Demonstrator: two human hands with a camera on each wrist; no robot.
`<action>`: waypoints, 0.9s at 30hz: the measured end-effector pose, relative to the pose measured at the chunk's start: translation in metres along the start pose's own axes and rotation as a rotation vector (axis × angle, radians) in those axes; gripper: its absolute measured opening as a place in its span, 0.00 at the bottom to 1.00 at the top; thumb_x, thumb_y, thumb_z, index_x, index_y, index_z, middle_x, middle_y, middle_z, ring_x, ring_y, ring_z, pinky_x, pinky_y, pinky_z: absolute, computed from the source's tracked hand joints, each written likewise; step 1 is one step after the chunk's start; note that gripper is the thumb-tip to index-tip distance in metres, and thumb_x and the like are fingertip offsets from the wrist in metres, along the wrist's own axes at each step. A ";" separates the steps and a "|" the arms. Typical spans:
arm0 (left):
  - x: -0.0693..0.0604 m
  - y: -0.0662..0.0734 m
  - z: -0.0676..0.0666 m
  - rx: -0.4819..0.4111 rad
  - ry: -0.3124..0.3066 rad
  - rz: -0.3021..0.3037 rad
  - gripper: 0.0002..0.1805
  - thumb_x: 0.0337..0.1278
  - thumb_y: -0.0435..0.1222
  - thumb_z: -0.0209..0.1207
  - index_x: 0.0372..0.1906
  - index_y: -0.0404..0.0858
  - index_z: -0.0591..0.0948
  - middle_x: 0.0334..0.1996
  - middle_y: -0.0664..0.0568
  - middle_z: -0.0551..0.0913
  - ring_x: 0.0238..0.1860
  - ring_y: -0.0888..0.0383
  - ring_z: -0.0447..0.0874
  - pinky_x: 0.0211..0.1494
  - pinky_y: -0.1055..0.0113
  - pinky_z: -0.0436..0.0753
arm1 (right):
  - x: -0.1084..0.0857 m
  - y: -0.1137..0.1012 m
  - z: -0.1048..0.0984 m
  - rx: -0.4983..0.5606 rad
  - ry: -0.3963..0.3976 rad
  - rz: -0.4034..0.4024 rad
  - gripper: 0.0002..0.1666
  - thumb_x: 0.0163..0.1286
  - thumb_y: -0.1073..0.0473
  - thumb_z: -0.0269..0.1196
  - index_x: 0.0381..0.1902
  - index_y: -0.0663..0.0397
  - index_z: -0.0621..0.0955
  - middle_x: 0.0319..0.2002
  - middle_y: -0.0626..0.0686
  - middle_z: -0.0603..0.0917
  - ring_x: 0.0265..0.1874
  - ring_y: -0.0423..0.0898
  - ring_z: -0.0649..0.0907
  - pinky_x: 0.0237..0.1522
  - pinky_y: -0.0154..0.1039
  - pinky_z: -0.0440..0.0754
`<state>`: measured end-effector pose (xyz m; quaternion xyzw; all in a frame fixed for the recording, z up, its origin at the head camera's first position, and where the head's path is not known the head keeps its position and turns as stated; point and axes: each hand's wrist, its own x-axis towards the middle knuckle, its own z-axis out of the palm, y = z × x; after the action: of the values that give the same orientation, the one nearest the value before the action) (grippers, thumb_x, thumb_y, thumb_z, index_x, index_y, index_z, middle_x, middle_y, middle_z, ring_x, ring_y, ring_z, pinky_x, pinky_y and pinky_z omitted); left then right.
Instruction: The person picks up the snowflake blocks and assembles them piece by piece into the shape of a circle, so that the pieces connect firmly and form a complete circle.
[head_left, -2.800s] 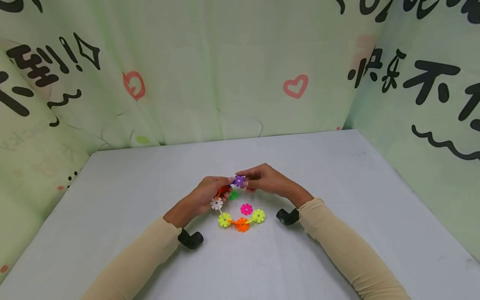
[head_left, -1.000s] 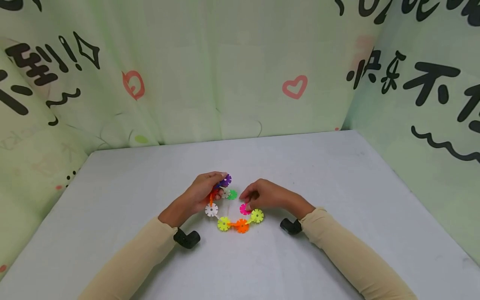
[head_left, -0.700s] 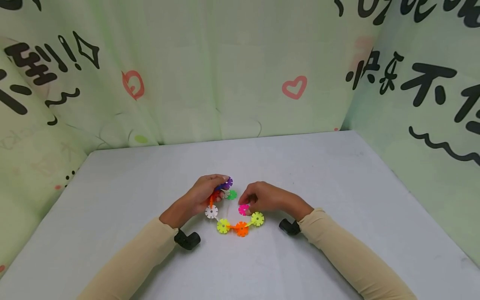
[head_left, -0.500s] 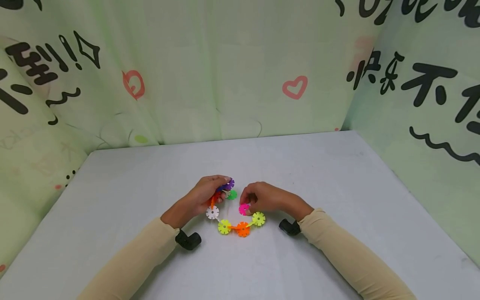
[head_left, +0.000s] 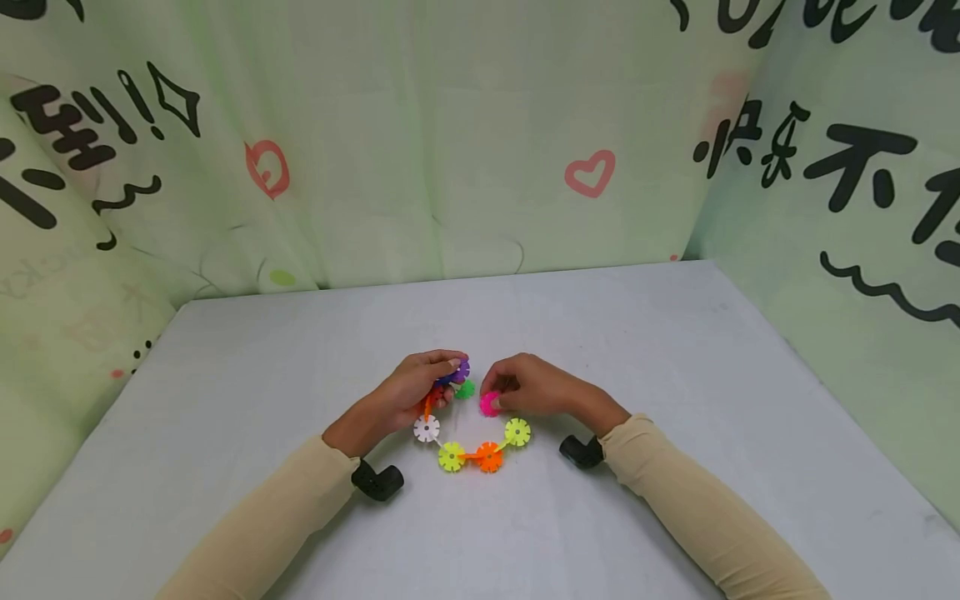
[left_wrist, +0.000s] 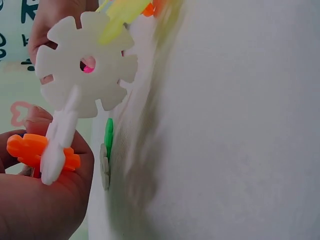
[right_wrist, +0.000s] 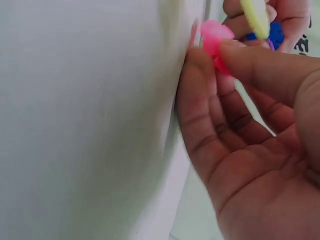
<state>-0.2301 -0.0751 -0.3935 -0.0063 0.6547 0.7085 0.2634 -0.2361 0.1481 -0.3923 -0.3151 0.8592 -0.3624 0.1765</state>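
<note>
The left hand holds one end of a chain of notched discs, gripping it by the purple disc and the blue and red discs beside it. From there the chain curves through a white disc, a yellow disc and an orange disc to another yellow disc. Between thumb and fingertips the right hand pinches a pink disc, also seen in the right wrist view as a pink disc. In the left wrist view a white disc hangs near the left palm.
A green disc lies on the white table between the hands; the left wrist view shows a greyish disc beside it. Printed curtains stand behind the table and at both sides.
The right hand has left the purple disc and taken hold of the pink one, lifting it slightly away from the front. The left hand has shifted a little and keeps its hold on the chain.
</note>
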 end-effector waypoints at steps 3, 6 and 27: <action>0.000 0.000 0.000 -0.004 -0.003 0.000 0.19 0.74 0.36 0.48 0.64 0.34 0.72 0.36 0.48 0.76 0.23 0.60 0.71 0.25 0.74 0.74 | 0.000 0.002 -0.001 0.032 0.038 0.002 0.08 0.64 0.68 0.65 0.39 0.53 0.83 0.34 0.45 0.82 0.34 0.43 0.79 0.42 0.38 0.79; 0.000 0.001 0.000 -0.013 -0.001 -0.007 0.19 0.75 0.36 0.47 0.64 0.33 0.71 0.36 0.48 0.76 0.22 0.60 0.71 0.25 0.75 0.74 | 0.002 0.002 -0.002 0.059 0.079 -0.003 0.08 0.63 0.69 0.65 0.39 0.54 0.82 0.35 0.46 0.83 0.35 0.44 0.80 0.43 0.38 0.80; 0.000 0.001 0.003 -0.015 -0.032 -0.027 0.18 0.76 0.37 0.45 0.63 0.34 0.71 0.35 0.47 0.78 0.21 0.60 0.71 0.25 0.74 0.74 | 0.008 -0.006 -0.005 0.248 0.331 -0.028 0.08 0.65 0.69 0.66 0.40 0.63 0.79 0.37 0.55 0.82 0.34 0.48 0.84 0.41 0.40 0.83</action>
<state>-0.2294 -0.0727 -0.3924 -0.0060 0.6449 0.7098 0.2833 -0.2420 0.1418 -0.3853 -0.2391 0.8208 -0.5146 0.0651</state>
